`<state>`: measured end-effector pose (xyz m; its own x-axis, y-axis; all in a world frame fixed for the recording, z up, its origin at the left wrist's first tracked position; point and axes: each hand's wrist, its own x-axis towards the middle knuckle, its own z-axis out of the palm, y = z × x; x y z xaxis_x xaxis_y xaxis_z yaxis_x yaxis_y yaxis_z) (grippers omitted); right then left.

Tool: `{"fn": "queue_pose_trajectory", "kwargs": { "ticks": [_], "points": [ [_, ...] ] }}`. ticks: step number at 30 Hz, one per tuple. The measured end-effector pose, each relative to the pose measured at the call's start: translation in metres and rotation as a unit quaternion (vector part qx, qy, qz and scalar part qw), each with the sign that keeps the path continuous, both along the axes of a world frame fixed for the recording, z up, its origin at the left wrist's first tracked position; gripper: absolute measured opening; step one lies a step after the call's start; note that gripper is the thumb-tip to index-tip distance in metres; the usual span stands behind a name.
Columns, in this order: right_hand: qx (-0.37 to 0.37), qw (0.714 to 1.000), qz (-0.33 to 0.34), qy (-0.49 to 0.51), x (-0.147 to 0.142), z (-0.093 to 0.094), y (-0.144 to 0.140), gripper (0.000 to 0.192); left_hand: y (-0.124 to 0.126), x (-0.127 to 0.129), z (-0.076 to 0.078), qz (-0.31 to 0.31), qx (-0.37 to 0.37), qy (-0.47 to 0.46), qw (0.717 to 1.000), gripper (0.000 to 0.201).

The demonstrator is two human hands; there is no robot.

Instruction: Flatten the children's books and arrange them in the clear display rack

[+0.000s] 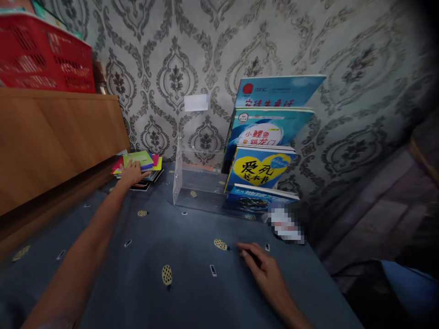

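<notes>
My left hand (132, 174) reaches out to a pile of thin books at the back left. Its fingers are spread on the green book (142, 159) at the top, and the thumb points right along the pile's front. Beneath lie pink, yellow and dark-covered books (157, 175), partly hidden by the hand. My right hand (259, 265) is low over the table at the front right, loosely bent with fingers apart and nothing in it. Beyond it stands a clear acrylic rack (200, 197), its right side filled with upright books, among them a yellow-and-blue book (262, 169).
A wooden cabinet (58, 137) borders the left side, with a red basket (68, 61) on top. A blurred pale object (286, 224) sits by the rack's right front corner. The dark patterned tablecloth (185, 246) ends at the right, near dark fabric (363, 201).
</notes>
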<state>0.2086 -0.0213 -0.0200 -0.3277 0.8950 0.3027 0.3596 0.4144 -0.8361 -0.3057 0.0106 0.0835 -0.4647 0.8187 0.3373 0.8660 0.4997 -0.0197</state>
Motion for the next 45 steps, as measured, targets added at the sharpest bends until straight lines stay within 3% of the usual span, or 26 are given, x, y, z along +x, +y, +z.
{"fn": "queue_pose_trajectory", "kwargs": {
  "ticks": [4,10,16,23,28,32,35,40,45],
  "points": [
    [-0.01,1.0,-0.005,-0.002,0.002,-0.001,0.0,0.037,-0.006,-0.003,0.002,-0.022,-0.01,0.033,0.999,0.076],
    [-0.013,1.0,0.011,-0.011,0.001,0.008,-0.003,0.037,-0.042,0.004,0.0,-0.075,-0.038,0.109,0.99,0.056],
    [0.001,1.0,0.019,-0.019,0.0,0.012,-0.005,0.038,-0.062,0.019,0.001,-0.036,-0.042,0.144,0.988,0.047],
    [-0.009,0.999,0.033,-0.017,0.002,0.013,-0.006,0.037,-0.078,0.045,0.0,-0.053,-0.052,0.159,0.985,0.049],
    [-0.012,0.999,0.035,-0.029,0.002,0.013,-0.007,0.037,-0.118,0.088,-0.013,-0.107,-0.053,0.207,0.971,0.045],
    [-0.01,0.999,0.034,-0.035,0.002,0.011,-0.007,0.038,-0.145,0.11,-0.021,-0.212,-0.061,0.115,0.968,0.038],
    [-0.013,0.998,0.04,-0.045,0.002,0.011,-0.007,0.039,-0.144,0.098,-0.027,-0.221,-0.051,0.038,0.973,0.045],
    [-0.011,0.998,0.04,-0.041,0.001,0.012,-0.009,0.038,-0.117,0.053,-0.051,-0.09,-0.035,0.007,0.995,0.049],
    [0.0,0.998,0.047,-0.031,0.001,0.012,-0.011,0.034,-0.107,0.039,-0.077,-0.076,-0.062,-0.057,0.994,0.055]
  ]
}}
